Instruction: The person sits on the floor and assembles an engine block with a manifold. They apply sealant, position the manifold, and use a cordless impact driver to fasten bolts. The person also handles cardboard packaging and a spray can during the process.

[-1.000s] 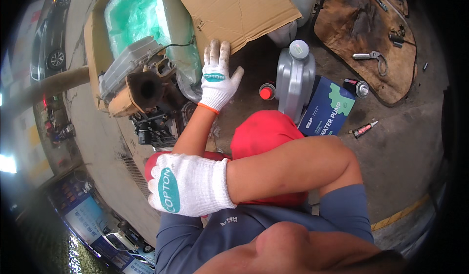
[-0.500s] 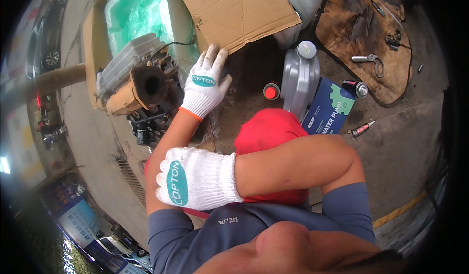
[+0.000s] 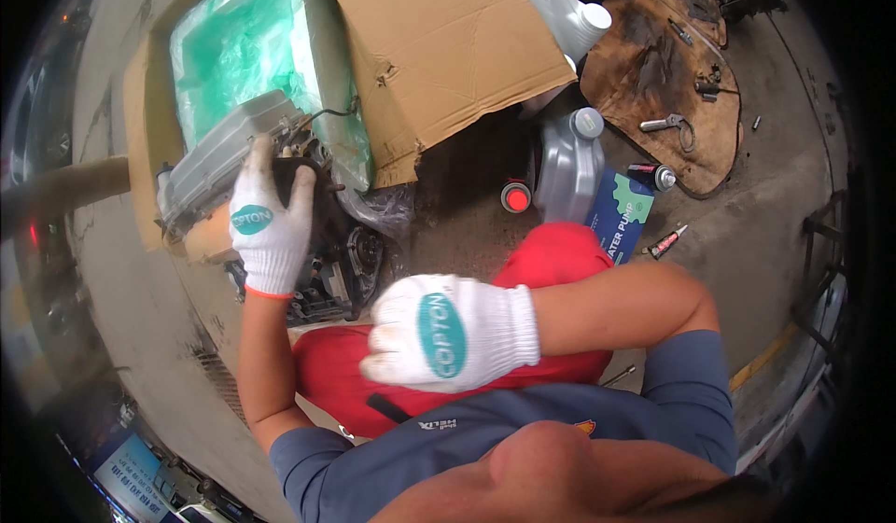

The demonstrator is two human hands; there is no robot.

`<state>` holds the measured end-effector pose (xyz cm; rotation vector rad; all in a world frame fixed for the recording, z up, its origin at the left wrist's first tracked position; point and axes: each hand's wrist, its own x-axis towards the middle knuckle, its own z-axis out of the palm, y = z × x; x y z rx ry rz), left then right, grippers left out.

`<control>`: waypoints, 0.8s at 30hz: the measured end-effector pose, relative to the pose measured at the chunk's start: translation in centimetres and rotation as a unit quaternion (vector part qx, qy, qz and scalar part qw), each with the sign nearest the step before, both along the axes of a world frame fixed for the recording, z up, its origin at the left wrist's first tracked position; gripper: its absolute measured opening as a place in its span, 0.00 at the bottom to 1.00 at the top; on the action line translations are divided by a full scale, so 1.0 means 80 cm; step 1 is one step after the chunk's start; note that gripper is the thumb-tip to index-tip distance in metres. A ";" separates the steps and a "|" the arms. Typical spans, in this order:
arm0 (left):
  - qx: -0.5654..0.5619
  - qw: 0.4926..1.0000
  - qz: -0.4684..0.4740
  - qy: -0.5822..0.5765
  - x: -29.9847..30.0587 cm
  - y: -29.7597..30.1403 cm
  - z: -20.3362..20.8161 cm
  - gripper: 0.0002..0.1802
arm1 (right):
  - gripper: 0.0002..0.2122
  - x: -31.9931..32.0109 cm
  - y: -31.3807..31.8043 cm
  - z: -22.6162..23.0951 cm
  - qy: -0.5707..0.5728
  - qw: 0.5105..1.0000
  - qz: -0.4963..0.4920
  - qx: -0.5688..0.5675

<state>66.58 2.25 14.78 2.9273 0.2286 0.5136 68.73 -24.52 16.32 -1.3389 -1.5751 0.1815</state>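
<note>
Left hand (image 3: 271,234): knit white glove, fingers spread and pressed on the engine part (image 3: 308,243) — dark, greasy metal, lumpy, resting at the box mouth.
Right hand (image 3: 448,332): same glove, curled loosely over red trousers (image 3: 560,262); grip empty.
Box (image 3: 448,47): one, brown corrugated cardboard, green plastic lining.
Jugs (image 3: 569,164): two — grey plastic, ribbed caps.
Floor (image 3: 747,215): rough concrete.
</note>
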 end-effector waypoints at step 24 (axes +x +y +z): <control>-0.025 0.976 0.028 0.217 0.012 0.009 0.021 0.41 | 0.12 -0.062 -0.158 0.063 0.293 0.802 -0.268 -0.446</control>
